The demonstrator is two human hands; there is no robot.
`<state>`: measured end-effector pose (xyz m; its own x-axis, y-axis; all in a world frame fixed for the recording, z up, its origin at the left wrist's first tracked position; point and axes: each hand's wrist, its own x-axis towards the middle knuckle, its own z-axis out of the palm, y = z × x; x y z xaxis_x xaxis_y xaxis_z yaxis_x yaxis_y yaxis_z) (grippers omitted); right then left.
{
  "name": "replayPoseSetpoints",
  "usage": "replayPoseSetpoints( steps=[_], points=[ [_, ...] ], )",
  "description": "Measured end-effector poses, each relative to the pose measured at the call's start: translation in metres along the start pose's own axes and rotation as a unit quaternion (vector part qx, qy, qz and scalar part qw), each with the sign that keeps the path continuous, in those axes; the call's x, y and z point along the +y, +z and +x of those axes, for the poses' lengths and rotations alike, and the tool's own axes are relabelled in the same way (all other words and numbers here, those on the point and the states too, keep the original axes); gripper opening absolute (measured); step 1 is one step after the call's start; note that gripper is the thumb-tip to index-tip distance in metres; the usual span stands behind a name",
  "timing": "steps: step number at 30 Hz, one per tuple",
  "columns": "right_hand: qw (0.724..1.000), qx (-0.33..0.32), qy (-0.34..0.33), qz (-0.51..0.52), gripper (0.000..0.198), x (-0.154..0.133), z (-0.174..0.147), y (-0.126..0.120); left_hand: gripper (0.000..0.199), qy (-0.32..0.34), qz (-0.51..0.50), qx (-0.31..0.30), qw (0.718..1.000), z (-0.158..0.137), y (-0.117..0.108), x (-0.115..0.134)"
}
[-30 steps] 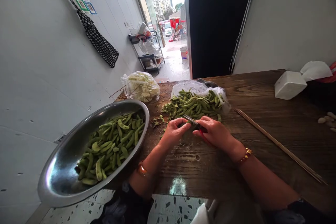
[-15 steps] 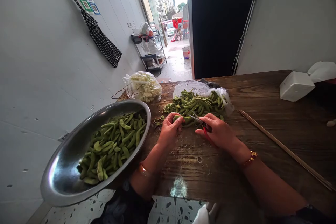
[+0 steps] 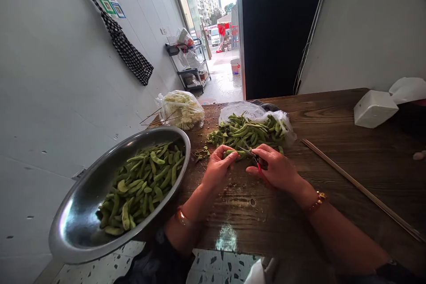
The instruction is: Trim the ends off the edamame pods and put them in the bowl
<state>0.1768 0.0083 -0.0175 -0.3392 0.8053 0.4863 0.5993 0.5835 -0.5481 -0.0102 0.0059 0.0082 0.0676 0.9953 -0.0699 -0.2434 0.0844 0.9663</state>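
Note:
Between the fingers of my left hand (image 3: 218, 166) is a green soybean pod (image 3: 240, 154), its right end by the blades of the scissors. My right hand (image 3: 274, 166) is closed round the red-handled scissors (image 3: 260, 169), whose blades point up and left over the pod. Just beyond both hands lies a heap of soybean pods (image 3: 248, 129), partly on a clear plastic bag (image 3: 238, 108). To the left of my left arm, a wide steel bowl (image 3: 75, 230) holds many more pods (image 3: 143, 186).
A bag of pale cut vegetable (image 3: 183, 111) sits at the table's far left, with thin sticks beside it. Long wooden sticks (image 3: 359, 186) lie on the wooden table (image 3: 319, 120) at right. A white tissue box (image 3: 375, 108) stands at the right back.
My left hand has moved slightly right, bringing the pod closer to the scissors. My right hand keeps nearly the same place.

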Motion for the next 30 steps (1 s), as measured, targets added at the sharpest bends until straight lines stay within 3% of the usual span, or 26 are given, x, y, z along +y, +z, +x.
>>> replayPoseSetpoints(
  steps=[9, 21, 26, 30],
  points=[
    [0.999, -0.020, 0.004, -0.032, 0.025, -0.001, 0.001, -0.005, 0.028, -0.006, 0.007, -0.009, 1.000, -0.001, -0.001, 0.001],
    [0.992, -0.075, -0.021, -0.099, 0.025, 0.000, -0.003, 0.006, 0.031, 0.005, 0.019, 0.016, 1.000, 0.008, -0.007, -0.003],
    [0.997, -0.022, 0.008, -0.080, 0.027, 0.001, 0.000, -0.003, 0.028, 0.012, -0.005, 0.050, 0.999, 0.011, -0.012, -0.001],
    [0.995, 0.005, 0.023, -0.094, 0.030, 0.001, 0.001, -0.010, 0.029, -0.022, -0.031, 0.032, 0.999, 0.011, -0.012, 0.000]
  ],
)
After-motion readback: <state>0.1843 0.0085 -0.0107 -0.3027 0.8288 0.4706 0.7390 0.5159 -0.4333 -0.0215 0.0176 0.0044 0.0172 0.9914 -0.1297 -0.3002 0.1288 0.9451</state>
